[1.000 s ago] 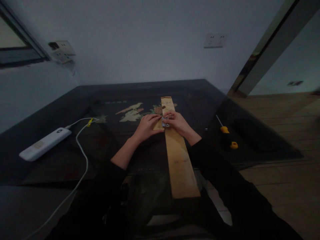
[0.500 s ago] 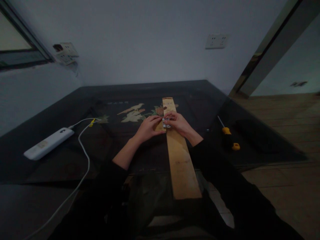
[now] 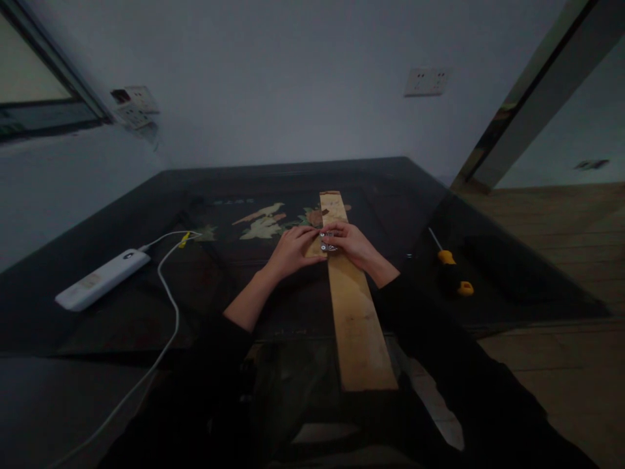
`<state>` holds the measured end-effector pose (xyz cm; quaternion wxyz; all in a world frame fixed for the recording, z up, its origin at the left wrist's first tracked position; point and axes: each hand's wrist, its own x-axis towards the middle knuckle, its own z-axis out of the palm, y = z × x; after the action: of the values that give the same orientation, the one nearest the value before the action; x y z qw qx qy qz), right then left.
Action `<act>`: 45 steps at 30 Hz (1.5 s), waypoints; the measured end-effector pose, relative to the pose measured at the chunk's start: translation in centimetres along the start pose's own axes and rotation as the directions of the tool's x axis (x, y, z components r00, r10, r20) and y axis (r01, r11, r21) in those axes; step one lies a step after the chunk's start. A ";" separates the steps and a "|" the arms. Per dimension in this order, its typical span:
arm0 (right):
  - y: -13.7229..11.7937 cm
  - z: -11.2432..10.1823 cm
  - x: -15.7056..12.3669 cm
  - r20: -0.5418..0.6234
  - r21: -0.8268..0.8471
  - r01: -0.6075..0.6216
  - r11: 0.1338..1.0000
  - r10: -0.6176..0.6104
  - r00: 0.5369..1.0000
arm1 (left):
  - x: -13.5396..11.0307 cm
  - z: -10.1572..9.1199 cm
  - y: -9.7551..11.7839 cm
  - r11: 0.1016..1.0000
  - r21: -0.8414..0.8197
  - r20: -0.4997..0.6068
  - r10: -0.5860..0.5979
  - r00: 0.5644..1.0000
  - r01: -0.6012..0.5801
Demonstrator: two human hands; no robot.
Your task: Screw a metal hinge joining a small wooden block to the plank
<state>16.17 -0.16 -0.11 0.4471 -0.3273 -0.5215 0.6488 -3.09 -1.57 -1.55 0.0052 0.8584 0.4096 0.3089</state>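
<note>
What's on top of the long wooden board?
A small metal piece seems to rest there, partly covered by the right hand; the board beneath that hand is hidden.

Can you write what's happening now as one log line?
left hand: holding small wood piece | right hand: touching metal plate | long board: beneath right hand | screwdriver: on table, right side

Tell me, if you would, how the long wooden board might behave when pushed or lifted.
The long wooden board looks straight, so it would probably lift stiffly. Being long and narrow, it may swing round if pushed at one end. Its near end reaches past the edge of the table, so pressing there might tip it unless supported beneath.
</note>
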 end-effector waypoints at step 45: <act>0.7 0.0 0.4 -0.131 0.005 0.019 1.000 -0.018 0.991 | 0.0 -0.4 0.6 0.989 0.140 -0.032 0.057 0.998 -0.052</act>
<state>15.86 0.16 -0.73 0.4873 -0.3630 -0.4920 0.6235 -2.89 -2.03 -1.12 -0.0704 0.8619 0.4066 0.2948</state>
